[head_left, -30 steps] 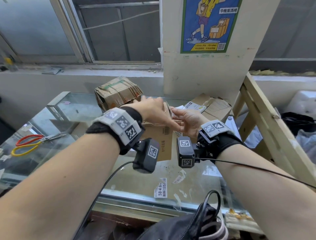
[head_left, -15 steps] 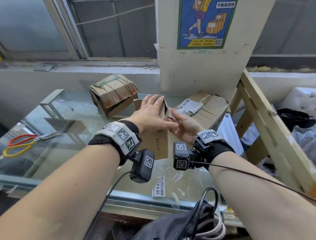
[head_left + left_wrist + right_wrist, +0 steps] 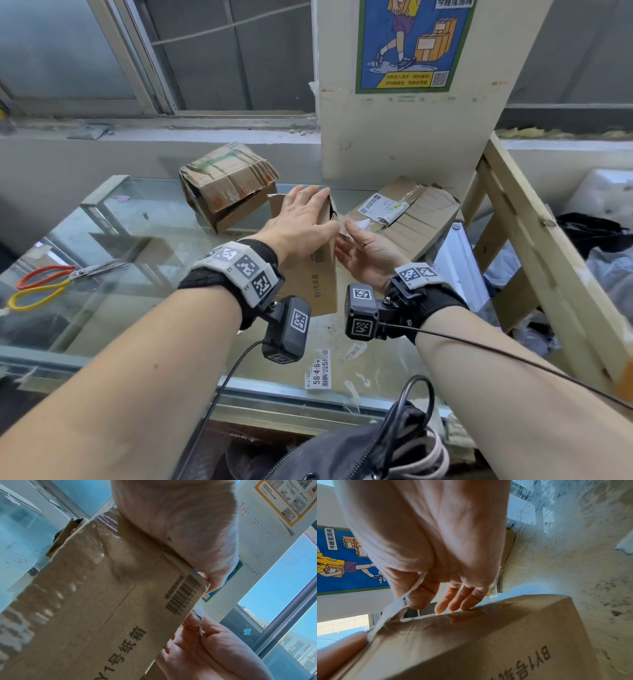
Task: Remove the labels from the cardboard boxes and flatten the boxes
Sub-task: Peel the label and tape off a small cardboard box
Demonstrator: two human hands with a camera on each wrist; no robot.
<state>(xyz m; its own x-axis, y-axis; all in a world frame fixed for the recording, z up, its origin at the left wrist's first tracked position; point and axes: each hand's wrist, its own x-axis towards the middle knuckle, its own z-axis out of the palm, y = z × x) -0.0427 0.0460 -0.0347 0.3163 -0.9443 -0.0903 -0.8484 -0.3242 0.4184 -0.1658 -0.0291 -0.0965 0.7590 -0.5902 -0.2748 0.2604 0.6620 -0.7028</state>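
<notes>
A small brown cardboard box (image 3: 323,274) printed "BY1" stands on end above the glass table (image 3: 137,240). My left hand (image 3: 301,217) lies on its upper left face with straight fingers; its palm (image 3: 180,527) rests along the box (image 3: 102,601) edge. My right hand (image 3: 363,240) is against the box's right side. Its thumb and forefinger pinch a thin white label strip (image 3: 356,224). In the right wrist view the label strip (image 3: 393,608) runs taut from my right hand (image 3: 428,547) down to the box (image 3: 488,635) corner, partly peeled off.
A crushed box (image 3: 226,185) sits at the back. A flattened box (image 3: 421,222) with a white label (image 3: 380,207) lies to the right. Red and yellow scissors (image 3: 44,284) lie at the left. Peeled labels (image 3: 318,373) stick to the glass. A wooden frame (image 3: 534,240) stands on the right.
My left hand has gone from curled over the box top to flat with straight fingers. My right hand has drawn the white strip a little away from the box.
</notes>
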